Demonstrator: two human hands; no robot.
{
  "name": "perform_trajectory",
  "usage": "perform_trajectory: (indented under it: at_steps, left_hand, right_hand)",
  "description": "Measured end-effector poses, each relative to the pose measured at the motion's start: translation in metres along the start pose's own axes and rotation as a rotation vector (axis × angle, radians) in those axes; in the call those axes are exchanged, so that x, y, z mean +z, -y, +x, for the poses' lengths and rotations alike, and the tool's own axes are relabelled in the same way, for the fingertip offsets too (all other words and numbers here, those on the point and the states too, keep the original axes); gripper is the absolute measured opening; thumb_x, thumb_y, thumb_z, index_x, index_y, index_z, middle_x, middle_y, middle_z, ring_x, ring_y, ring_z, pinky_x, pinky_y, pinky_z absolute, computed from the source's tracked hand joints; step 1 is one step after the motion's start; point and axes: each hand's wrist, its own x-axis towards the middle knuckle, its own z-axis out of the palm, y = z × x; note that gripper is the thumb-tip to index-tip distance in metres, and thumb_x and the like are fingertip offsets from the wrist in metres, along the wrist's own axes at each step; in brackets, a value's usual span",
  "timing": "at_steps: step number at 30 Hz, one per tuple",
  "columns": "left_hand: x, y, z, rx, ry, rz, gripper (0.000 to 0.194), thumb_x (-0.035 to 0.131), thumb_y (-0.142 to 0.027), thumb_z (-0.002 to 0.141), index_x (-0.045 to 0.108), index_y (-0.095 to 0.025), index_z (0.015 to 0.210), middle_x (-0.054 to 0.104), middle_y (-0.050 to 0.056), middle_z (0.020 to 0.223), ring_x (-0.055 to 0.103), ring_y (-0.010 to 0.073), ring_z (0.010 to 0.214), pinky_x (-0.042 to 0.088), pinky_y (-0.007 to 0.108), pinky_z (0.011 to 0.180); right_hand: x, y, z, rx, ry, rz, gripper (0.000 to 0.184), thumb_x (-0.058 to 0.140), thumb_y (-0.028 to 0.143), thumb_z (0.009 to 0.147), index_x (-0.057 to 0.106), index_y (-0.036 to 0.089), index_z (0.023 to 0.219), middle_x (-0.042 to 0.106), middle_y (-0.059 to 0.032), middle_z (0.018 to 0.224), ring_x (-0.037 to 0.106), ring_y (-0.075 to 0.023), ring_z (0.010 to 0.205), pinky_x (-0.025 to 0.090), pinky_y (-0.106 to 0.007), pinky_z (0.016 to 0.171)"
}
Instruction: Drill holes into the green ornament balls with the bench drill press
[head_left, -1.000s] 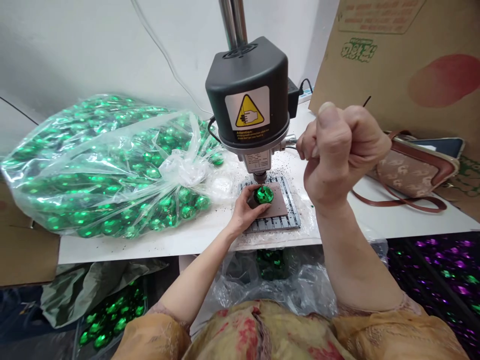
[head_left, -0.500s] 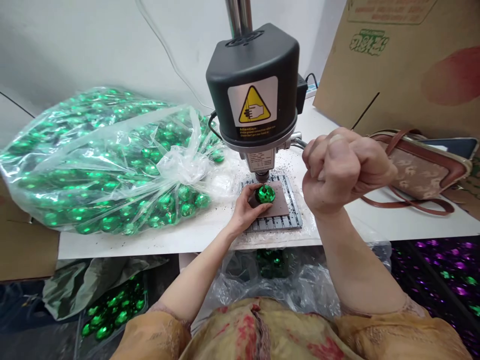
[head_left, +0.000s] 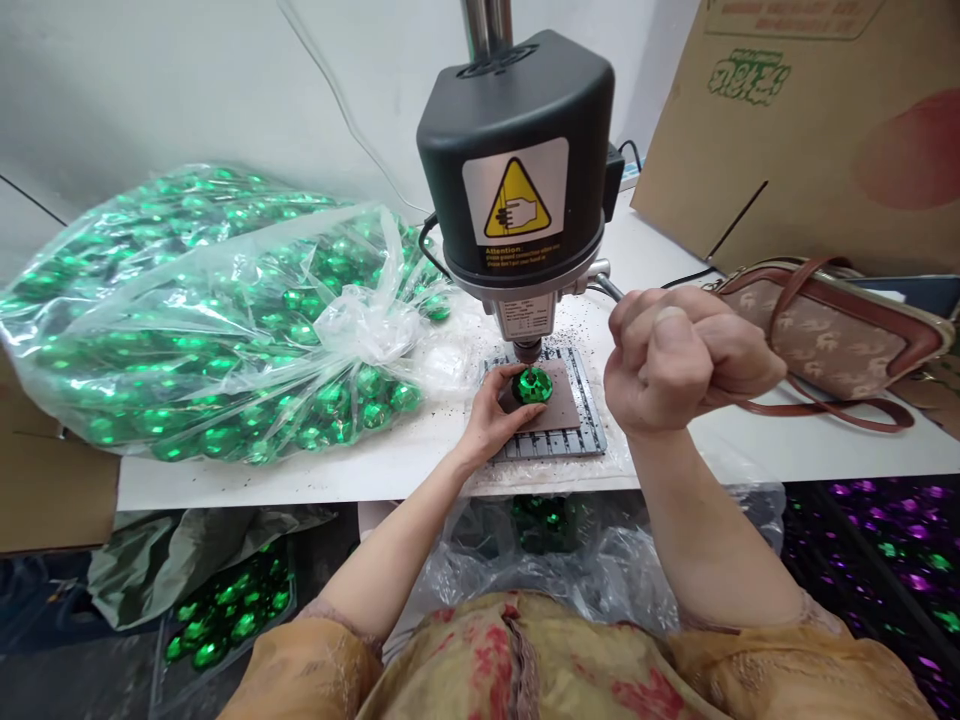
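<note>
My left hand (head_left: 495, 412) grips a shiny green faceted ball (head_left: 535, 385) between thumb and fingers. The ball rests on a brown board (head_left: 559, 410) on the slotted metal base (head_left: 592, 430) of a small drill press (head_left: 514, 170). Directly above, the drill chuck (head_left: 529, 350) points down, and its bit meets the ball's top; how deep it sits I cannot tell. My right hand (head_left: 686, 355) is closed in a fist at the end of the press's metal lever (head_left: 609, 285); the fingers hide the lever's grip.
A large clear bag (head_left: 225, 320) of green balls lies on the left of the white table (head_left: 300, 485). To the right are a brown handbag (head_left: 847, 320) and a cardboard box (head_left: 825, 130). Below the table edge stands a bin of green balls (head_left: 244, 625); purple balls (head_left: 900, 530) lie lower right.
My right fist has come down a little with the lever. My left hand keeps the ball in place under the chuck. The whole view has shifted slightly.
</note>
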Motion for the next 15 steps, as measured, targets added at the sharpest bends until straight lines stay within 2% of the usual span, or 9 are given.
perform_trajectory:
  at_steps: [9, 11, 13, 15]
  left_hand:
    - [0.000, 0.003, 0.000, 0.005, -0.003, 0.030, 0.059, 0.091, -0.045, 0.077, 0.063, -0.024, 0.125, 0.067, 0.011, 0.133, 0.062, 0.0294, 0.130, 0.045, 0.048, 0.117]
    - [0.000, 0.004, 0.000, -0.003, -0.003, 0.026, 0.059, 0.091, -0.045, 0.077, 0.064, -0.024, 0.125, 0.067, 0.011, 0.133, 0.062, 0.0296, 0.130, 0.045, 0.048, 0.117]
    - [0.001, 0.002, 0.001, -0.016, -0.011, 0.025, 0.059, 0.091, -0.044, 0.077, 0.064, -0.024, 0.125, 0.067, 0.010, 0.131, 0.063, 0.0297, 0.128, 0.046, 0.048, 0.116]
    - [0.002, -0.002, 0.001, -0.012, -0.036, 0.055, 0.057, 0.092, -0.042, 0.076, 0.065, -0.025, 0.124, 0.068, 0.010, 0.130, 0.063, 0.0304, 0.127, 0.046, 0.048, 0.115]
  right_hand:
    - [-0.006, 0.000, -0.009, -0.043, 0.026, -0.003, 0.046, 0.059, 0.016, 0.086, 0.020, 0.018, 0.061, 0.025, 0.0067, 0.049, 0.024, -0.0039, 0.042, 0.026, -0.026, 0.044]
    - [0.001, 0.005, -0.001, 0.014, -0.020, -0.039, 0.047, 0.059, 0.017, 0.088, 0.019, 0.018, 0.061, 0.022, 0.0064, 0.050, 0.023, -0.0036, 0.042, 0.025, -0.026, 0.045]
    - [0.012, 0.010, 0.014, 0.134, -0.093, -0.118, 0.050, 0.061, 0.020, 0.090, 0.021, 0.019, 0.059, 0.019, 0.0062, 0.049, 0.025, -0.0036, 0.041, 0.024, -0.027, 0.046]
    - [0.023, 0.011, 0.034, 0.243, -0.119, -0.157, 0.047, 0.063, 0.019, 0.088, 0.026, 0.021, 0.058, 0.026, 0.0066, 0.048, 0.030, -0.0052, 0.042, 0.022, -0.028, 0.047]
